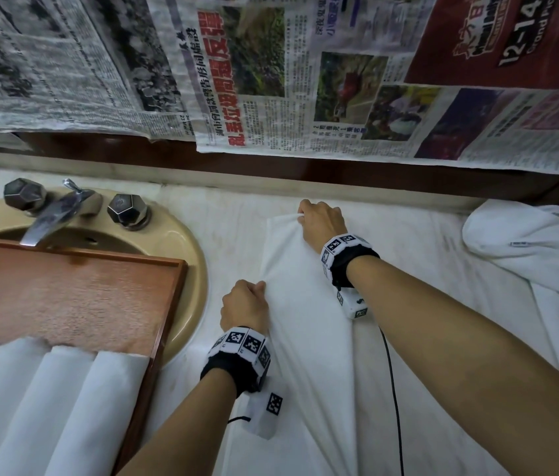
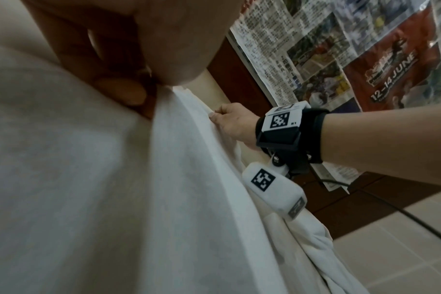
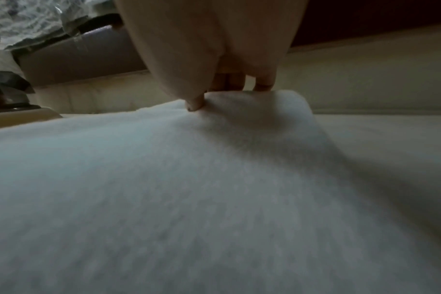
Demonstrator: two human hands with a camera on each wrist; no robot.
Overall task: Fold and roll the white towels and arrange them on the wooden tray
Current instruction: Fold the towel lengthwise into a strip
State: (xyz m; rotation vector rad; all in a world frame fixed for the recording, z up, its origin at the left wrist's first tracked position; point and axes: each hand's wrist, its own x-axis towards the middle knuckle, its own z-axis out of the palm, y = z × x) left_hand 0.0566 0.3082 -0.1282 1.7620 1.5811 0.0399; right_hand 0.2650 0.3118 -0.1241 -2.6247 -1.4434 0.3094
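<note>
A white towel (image 1: 302, 304) lies folded into a long strip on the pale counter, running away from me. My right hand (image 1: 319, 221) pinches its far corner; the right wrist view shows the thumb and fingertips (image 3: 194, 104) nipping the raised towel (image 3: 189, 189) edge. My left hand (image 1: 245, 304) grips the strip's left edge midway along, its thumb and fingers curled on the cloth (image 2: 189, 159). The wooden tray (image 1: 168, 304) sits at the left over the sink, with three rolled white towels (image 1: 65, 400) side by side at its near end.
A beige sink (image 1: 189, 242) with a metal tap (image 1: 55, 214) and two knobs lies under the tray. More loose white towels (image 1: 525, 242) are heaped at the right. Newspaper (image 1: 305, 80) covers the wall behind the counter. A black cable (image 1: 393, 389) trails from my right wrist.
</note>
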